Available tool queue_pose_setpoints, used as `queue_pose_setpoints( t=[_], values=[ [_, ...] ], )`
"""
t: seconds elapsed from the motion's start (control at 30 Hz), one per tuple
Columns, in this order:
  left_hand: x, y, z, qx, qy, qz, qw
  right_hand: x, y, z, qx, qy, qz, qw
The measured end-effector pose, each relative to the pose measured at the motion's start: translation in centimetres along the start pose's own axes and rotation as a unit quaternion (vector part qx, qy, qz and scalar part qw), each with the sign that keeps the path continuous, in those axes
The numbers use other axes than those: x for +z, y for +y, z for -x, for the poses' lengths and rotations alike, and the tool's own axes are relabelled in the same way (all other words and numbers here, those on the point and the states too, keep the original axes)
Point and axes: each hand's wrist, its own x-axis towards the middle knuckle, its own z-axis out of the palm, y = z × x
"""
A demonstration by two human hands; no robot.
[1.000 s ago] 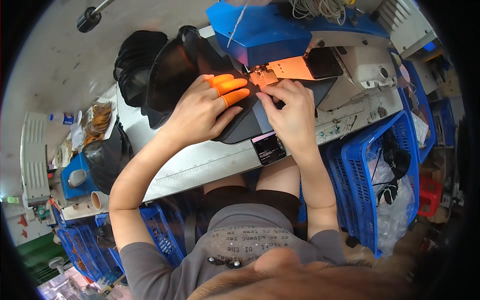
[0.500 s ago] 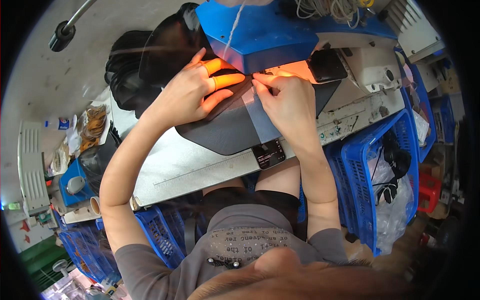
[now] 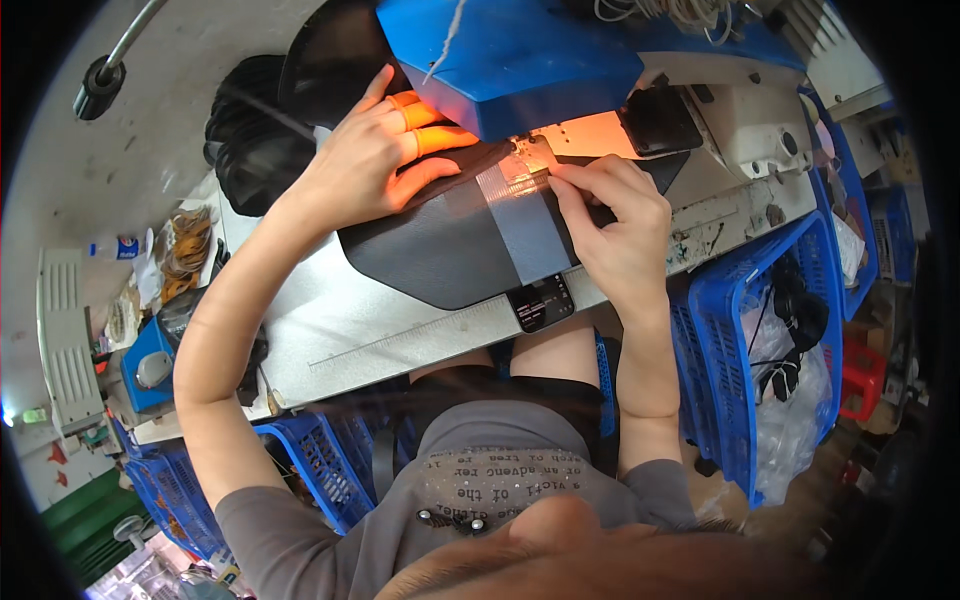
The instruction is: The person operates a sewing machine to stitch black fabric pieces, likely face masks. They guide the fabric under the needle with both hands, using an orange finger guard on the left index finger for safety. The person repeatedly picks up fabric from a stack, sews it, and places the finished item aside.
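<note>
Drew right hand (image 3: 620,215) to the right, away from lit metal foot (image 3: 530,158), and slid left hand (image 3: 365,168) slightly left since the earlier frame, widening the gap between. Resting left hand on black panel (image 3: 420,255) with fingers spread and orange covers (image 3: 440,139) on two. Holding right thumb and forefinger tips close together near upper end of grey strip (image 3: 525,235); cannot tell if pinching anything. Lying on pale table (image 3: 330,332), panel and strip both, partly beneath blue machine head (image 3: 500,75)
</note>
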Motion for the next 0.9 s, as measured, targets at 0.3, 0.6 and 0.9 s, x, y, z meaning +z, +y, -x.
queue_pose_setpoints(
  t=[0.3, 0.6, 0.9],
  values=[
    [0.0, 0.5, -0.1, -0.022, -0.012, -0.005, 1.000, -0.1, 0.4, 0.3, -0.038, 0.018, -0.012, 0.999],
    [-0.4, 3.2, -0.2, -0.106, -0.004, -0.018, 0.994, 0.0, 0.6, 0.3, -0.048, 0.031, -0.025, 0.998],
    [-0.6, 6.9, -0.6, -0.190, -0.035, -0.056, 0.979, 0.4, 1.1, 0.5, -0.064, 0.051, -0.025, 0.996]
  ],
)
